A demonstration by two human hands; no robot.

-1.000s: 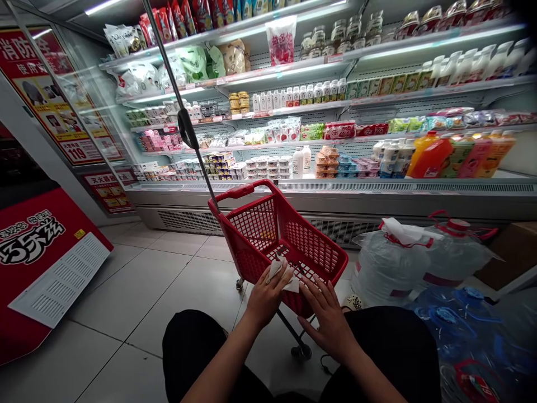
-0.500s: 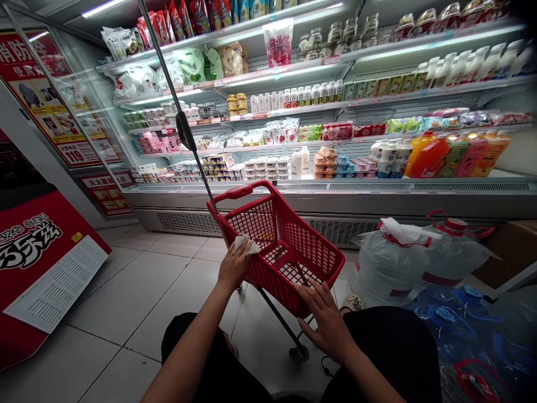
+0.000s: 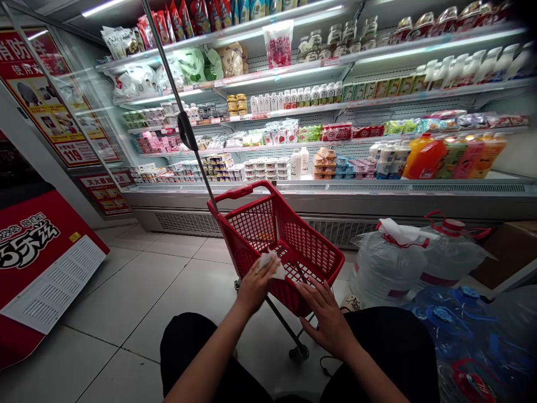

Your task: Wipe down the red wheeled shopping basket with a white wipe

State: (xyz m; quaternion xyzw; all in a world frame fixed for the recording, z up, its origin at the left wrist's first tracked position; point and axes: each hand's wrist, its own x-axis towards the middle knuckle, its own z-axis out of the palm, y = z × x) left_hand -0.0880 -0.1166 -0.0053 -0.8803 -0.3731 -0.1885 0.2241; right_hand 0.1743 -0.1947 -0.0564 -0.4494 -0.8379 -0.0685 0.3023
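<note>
A red plastic shopping cart [image 3: 308, 238] with latticed walls stands right in front of me on dark legs with wheels. My left hand [image 3: 255, 285] is at the cart's near side rim, its fingers closed on a crumpled white wipe [image 3: 276, 267] that lies against the rim. Over the near right corner of the basket rests my right hand [image 3: 324, 313], fingers spread and holding nothing. A dark strip lies inside the basket near those fingertips. From the cart's handle end a tall grey pole [image 3: 188, 131] with a black clamp rises to the upper left.
Beyond the cart runs a refrigerated display case [image 3: 289, 196] stocked with drinks and yogurt. Large water jugs [image 3: 392, 263] and blue-capped bottles [image 3: 448, 319] crowd the right. A red promotional box [image 3: 37, 263] stands at left on the tiled floor [image 3: 138, 280].
My left hand has slid right and slightly down along the cart's near rim with the wipe. My right hand and the cart have barely moved.
</note>
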